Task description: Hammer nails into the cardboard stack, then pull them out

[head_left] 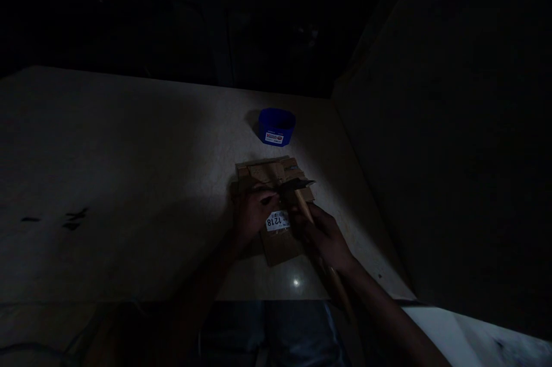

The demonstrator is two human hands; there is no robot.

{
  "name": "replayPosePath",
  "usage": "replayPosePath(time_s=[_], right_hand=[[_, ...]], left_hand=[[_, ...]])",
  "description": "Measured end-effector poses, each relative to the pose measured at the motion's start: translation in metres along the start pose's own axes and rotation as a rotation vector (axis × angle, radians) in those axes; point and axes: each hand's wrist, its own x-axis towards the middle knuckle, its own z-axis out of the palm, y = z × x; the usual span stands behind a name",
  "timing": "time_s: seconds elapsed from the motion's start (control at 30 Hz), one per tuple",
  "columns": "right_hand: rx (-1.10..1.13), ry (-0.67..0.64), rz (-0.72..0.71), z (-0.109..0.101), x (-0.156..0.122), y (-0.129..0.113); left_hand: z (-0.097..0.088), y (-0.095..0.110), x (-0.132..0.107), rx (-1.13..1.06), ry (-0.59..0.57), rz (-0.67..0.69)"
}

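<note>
My right hand [325, 234] is wrapped around the wooden handle of a hammer [304, 206]. The hammer's dark metal head is low over flat brown cardboard pieces [282, 249], close to my left fingertips. My left hand [254, 211] rests at the left side of the cardboard, thumb and fingers brought together in a pinch; whatever is between them is too dark and small to make out. A white label [278, 221] printed 1218, upside down from here, lies on the cardboard between my hands.
A blue plastic container [276, 128] with a white sticker stands on the pale table [142, 171] beyond the cardboard. Dark marks or scraps [74, 220] show at the left. A tall dark panel [452, 154] borders the table on the right. The light is very dim.
</note>
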Motion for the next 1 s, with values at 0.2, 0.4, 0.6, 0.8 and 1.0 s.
replayPosePath(time_s=[0.2,0.4,0.6,0.8,1.0], right_hand=[[0.344,0.079,0.0,0.009,0.004,0.009],[0.309,0.126,0.064,0.013,0.008,0.015],[0.286,0.121,0.051,0.017,0.003,0.019],[0.256,0.138,0.052,0.016,0.006,0.023],[0.26,0.135,0.005,0.018,0.004,0.022]], left_hand=[[0.0,0.002,-0.001,0.021,0.021,-0.029],[0.0,0.005,-0.002,0.005,0.033,-0.062],[0.002,0.001,-0.002,-0.02,0.044,-0.071],[0.0,0.003,0.0,-0.054,0.032,-0.092],[0.0,0.006,0.001,-0.067,0.04,-0.121]])
